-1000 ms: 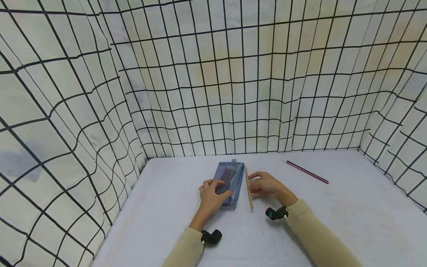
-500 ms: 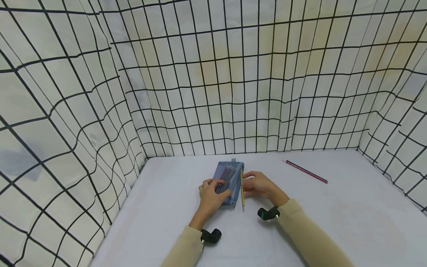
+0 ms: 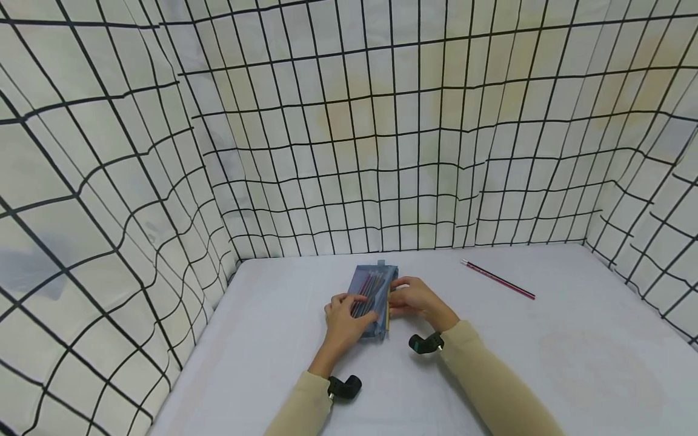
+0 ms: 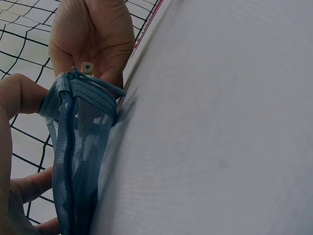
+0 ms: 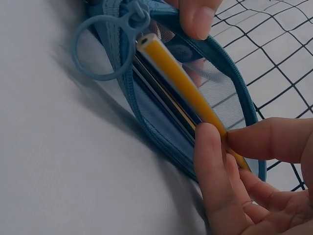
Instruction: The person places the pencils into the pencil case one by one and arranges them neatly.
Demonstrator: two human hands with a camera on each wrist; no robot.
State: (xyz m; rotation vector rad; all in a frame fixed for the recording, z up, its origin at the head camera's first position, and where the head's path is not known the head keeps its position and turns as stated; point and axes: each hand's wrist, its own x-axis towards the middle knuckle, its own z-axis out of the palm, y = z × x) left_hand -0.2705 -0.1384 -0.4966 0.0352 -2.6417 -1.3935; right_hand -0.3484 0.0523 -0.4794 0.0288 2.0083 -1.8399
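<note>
A blue mesh pencil case lies on the white table with several pencils inside. My left hand grips its sides, thumb on the right edge and fingers across the top. In the right wrist view the zipped mouth gapes, with a ring pull hanging from the zip. My right hand pinches a yellow pencil between thumb and fingers. That pencil lies lengthwise in the mouth, beside darker pencils. In the left wrist view the right hand is just behind the case.
Two slim pencils, one dark and one red, lie side by side at the back right of the table. A black grid net over white sheeting rises behind the table and along both sides.
The right hand has moved left, bringing the yellow pencil from beside the pencil case to its open right edge. The left hand has stayed on the case.
</note>
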